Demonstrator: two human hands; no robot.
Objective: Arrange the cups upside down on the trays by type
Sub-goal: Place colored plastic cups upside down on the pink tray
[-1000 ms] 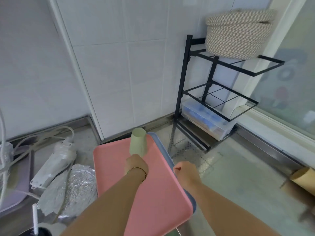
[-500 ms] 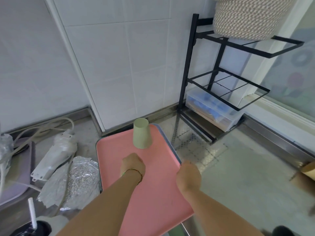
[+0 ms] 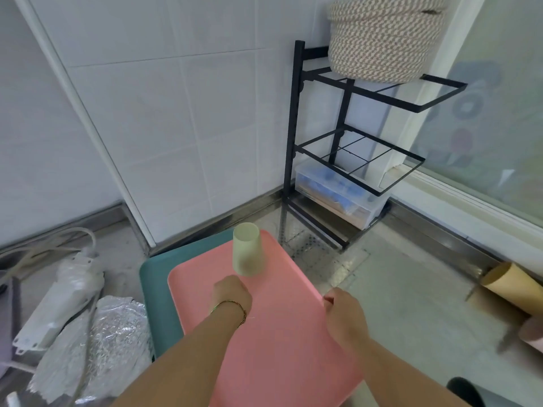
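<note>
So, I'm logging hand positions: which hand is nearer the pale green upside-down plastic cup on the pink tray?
Left. The left hand is just short of the pale green plastic cup, over the pink tray; the right hand grips the tray's right edge, farther away.

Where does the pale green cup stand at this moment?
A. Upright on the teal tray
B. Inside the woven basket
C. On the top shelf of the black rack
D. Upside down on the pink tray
D: the pale green cup stands with its narrow base upward, near the far end of the pink tray.
</note>
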